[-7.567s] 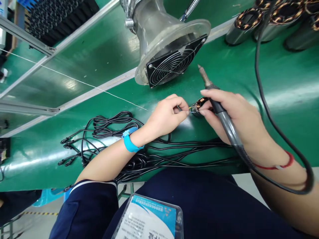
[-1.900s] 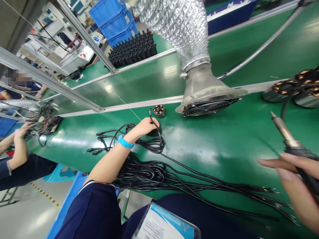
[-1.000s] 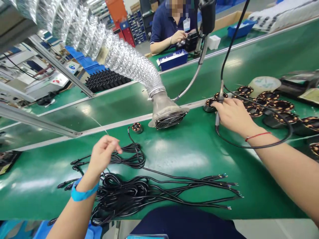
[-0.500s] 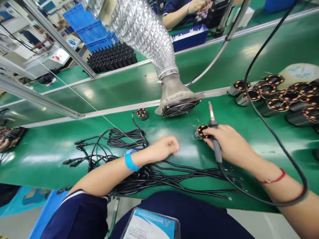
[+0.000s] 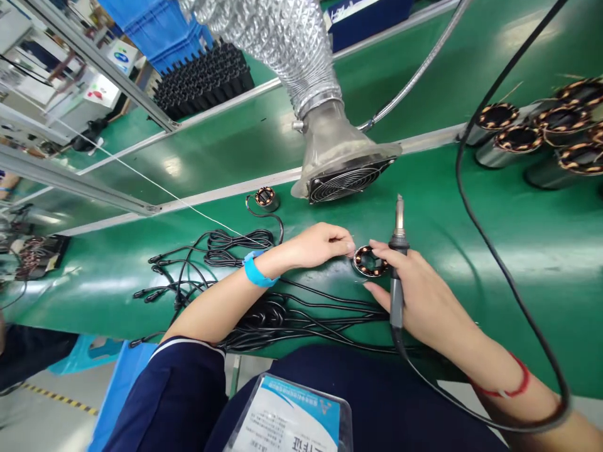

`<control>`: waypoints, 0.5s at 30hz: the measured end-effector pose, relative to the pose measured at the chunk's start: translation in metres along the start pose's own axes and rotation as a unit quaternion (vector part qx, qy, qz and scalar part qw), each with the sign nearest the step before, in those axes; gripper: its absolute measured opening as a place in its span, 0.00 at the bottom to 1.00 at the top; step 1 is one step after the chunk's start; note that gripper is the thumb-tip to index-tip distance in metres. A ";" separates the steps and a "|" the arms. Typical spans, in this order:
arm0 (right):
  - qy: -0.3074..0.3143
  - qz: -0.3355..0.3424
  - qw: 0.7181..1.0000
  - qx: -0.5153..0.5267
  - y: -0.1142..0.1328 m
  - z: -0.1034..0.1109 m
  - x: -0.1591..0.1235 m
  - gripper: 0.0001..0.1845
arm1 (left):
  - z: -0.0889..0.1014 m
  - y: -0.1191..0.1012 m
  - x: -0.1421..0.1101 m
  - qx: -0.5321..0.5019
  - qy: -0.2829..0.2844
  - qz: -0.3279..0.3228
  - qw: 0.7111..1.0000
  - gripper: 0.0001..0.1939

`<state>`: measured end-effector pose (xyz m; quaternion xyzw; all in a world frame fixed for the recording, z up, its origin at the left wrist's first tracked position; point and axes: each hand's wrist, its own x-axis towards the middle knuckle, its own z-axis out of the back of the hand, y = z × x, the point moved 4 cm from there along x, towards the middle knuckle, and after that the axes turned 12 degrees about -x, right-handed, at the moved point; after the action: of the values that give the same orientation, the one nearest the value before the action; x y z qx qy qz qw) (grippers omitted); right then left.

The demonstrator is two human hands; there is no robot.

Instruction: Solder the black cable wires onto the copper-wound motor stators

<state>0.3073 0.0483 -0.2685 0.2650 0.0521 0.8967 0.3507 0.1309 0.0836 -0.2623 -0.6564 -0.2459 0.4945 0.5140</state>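
My right hand (image 5: 417, 292) holds a soldering iron (image 5: 398, 276) upright against the palm, its metal tip pointing away from me. The fingers of that hand also reach around the right side of a motor stator (image 5: 362, 269), a short metal ring with copper windings facing up. At the stator's left rim is my left hand (image 5: 325, 245), its thumb and forefinger pinched together; whether something thin is between them I cannot make out. A second stator (image 5: 266, 198) with a black cable joined to it stands farther back on the green bench.
Black cables (image 5: 264, 320) lie in a tangle before me. A fume extractor (image 5: 348, 179) hangs over the bench on a foil duct (image 5: 292, 50). More stators (image 5: 511, 147) stand at the right, and the iron's cord (image 5: 485, 226) loops there. Blue crates (image 5: 155, 31) are stacked behind.
My left hand has moved right to the stator's rim, fingers now pinched. The stator, held by my right hand, is tilted more toward me. The view has shifted.
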 end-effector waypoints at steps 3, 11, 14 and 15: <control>-0.009 -0.001 1.000 0.000 -0.002 -0.008 0.001 0.20 | -0.007 0.006 0.002 -0.131 -0.003 0.057 0.990 0.12; -0.019 -0.038 0.999 0.017 -0.013 -0.013 -0.002 0.20 | -0.009 -0.001 -0.010 -0.083 -0.038 0.062 0.994 0.11; -0.025 -0.055 0.998 0.031 -0.014 -0.014 -0.004 0.23 | -0.013 -0.002 -0.013 -0.078 0.011 0.066 0.995 0.09; -0.022 -0.059 0.998 0.031 -0.014 -0.015 -0.005 0.24 | -0.015 -0.002 -0.013 -0.092 0.021 0.070 0.993 0.09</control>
<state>0.3109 0.0573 -0.2873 0.2916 0.0882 0.8663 0.3958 0.1395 0.0668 -0.2558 -0.7271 -0.2330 0.4902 0.4204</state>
